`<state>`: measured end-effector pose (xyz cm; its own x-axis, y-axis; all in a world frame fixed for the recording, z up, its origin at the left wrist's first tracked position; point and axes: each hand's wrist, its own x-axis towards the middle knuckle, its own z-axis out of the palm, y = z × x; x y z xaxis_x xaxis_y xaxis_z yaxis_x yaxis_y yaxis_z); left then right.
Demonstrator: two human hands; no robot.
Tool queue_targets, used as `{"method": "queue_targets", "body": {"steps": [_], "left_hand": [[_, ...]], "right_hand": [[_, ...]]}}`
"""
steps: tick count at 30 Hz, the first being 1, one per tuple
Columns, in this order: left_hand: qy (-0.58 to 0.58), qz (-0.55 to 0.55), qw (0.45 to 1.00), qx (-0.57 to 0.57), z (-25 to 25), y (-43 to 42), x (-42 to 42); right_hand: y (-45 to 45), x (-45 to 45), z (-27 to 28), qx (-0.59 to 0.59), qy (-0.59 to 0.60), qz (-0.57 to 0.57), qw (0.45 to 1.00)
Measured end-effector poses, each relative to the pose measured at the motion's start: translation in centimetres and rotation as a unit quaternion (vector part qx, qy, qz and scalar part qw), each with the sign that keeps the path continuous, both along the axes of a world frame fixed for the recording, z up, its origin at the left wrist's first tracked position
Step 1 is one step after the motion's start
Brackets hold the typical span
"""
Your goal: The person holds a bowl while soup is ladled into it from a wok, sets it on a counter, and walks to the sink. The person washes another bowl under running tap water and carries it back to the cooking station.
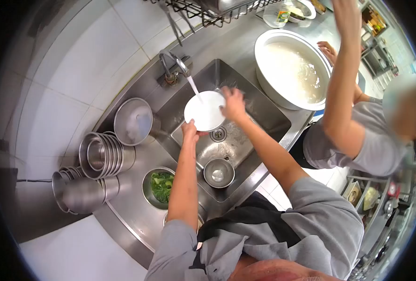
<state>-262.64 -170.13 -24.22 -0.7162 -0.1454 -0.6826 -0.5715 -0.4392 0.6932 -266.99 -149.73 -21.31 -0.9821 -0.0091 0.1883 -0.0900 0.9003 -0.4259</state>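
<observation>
Under the running faucet (183, 70), a round white bowl (204, 111) is held over the sink (259, 114), and the water stream falls into it. My left hand (190, 130) grips the bowl's lower left rim, thumb on top and fingers underneath. At the bowl's right rim is my right hand (233, 105), its fingers smeared by motion, so its grip is unclear. Below them, a small metal bowl (219, 173) sits in the near part of the sink. The drain (218, 134) shows just beneath the white bowl.
Left on the counter are stacked metal bowls (106, 152), a metal basin (133, 122) and a bowl of leafy greens (162, 187). A large white tub (287, 100) of cloudy liquid stands right of the sink, beside a co-worker (353, 136) with a raised arm. A wire rack (212, 18) hangs above.
</observation>
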Motion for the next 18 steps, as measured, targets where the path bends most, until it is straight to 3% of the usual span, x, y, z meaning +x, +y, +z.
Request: {"method": "queue_targets", "body": {"steps": [1,2,3,4,5,6,9,11,13,14,15,17,18], "left_hand": [[0.025,-0.006,0.999,0.024,-1.1,0.6,0.0],[0.027,0.001,0.999,0.035,-2.3,1.6,-0.2],[0.025,-0.061,0.995,-0.069,-3.2,2.1,-0.7],[0.022,-0.124,0.977,-0.17,-3.9,2.5,-1.5],[0.019,-0.188,0.944,-0.269,-4.6,2.8,-2.1],[0.085,-0.169,0.921,-0.34,-4.3,3.4,-3.0],[0.3,-0.124,0.813,-0.483,-2.7,5.1,-5.8],[0.451,-0.125,0.729,-0.499,-2.7,3.8,-7.2],[0.207,-0.261,0.842,-0.425,-5.5,1.9,-7.3],[0.162,-0.205,0.933,-0.247,-4.3,2.2,-5.2],[0.106,-0.145,0.982,-0.056,-3.5,2.4,-2.7],[-0.001,-0.065,0.983,0.171,-4.4,1.2,-0.6],[0.008,-0.063,0.984,0.167,-4.9,1.1,0.4]], "right_hand": [[0.4,-0.9,0.5,-0.132,-0.078,-0.086,0.984],[2.0,-1.4,1.1,-0.288,-0.229,-0.044,0.929],[2.9,-1.2,3.4,-0.429,-0.371,-0.003,0.824],[2.8,-0.6,3.4,-0.323,-0.298,0.002,0.898],[2.5,0.4,3.3,-0.254,-0.229,0.031,0.939],[2.1,1.4,3.6,-0.179,-0.155,0.059,0.97],[1.1,3.6,5.3,0.033,-0.006,0.108,0.994],[2.6,2.6,4.8,-0.019,-0.011,0.079,0.997],[4.4,0.6,1.2,-0.155,-0.031,0.036,0.987],[5.3,-0.4,0.3,-0.224,-0.037,0.017,0.974],[4.8,-0.4,2.6,-0.27,-0.129,-0.029,0.954],[4.1,-1.4,0.1,-0.307,-0.204,-0.015,0.929],[3.3,-1.5,-0.3,-0.217,-0.189,0.012,0.958]]}}
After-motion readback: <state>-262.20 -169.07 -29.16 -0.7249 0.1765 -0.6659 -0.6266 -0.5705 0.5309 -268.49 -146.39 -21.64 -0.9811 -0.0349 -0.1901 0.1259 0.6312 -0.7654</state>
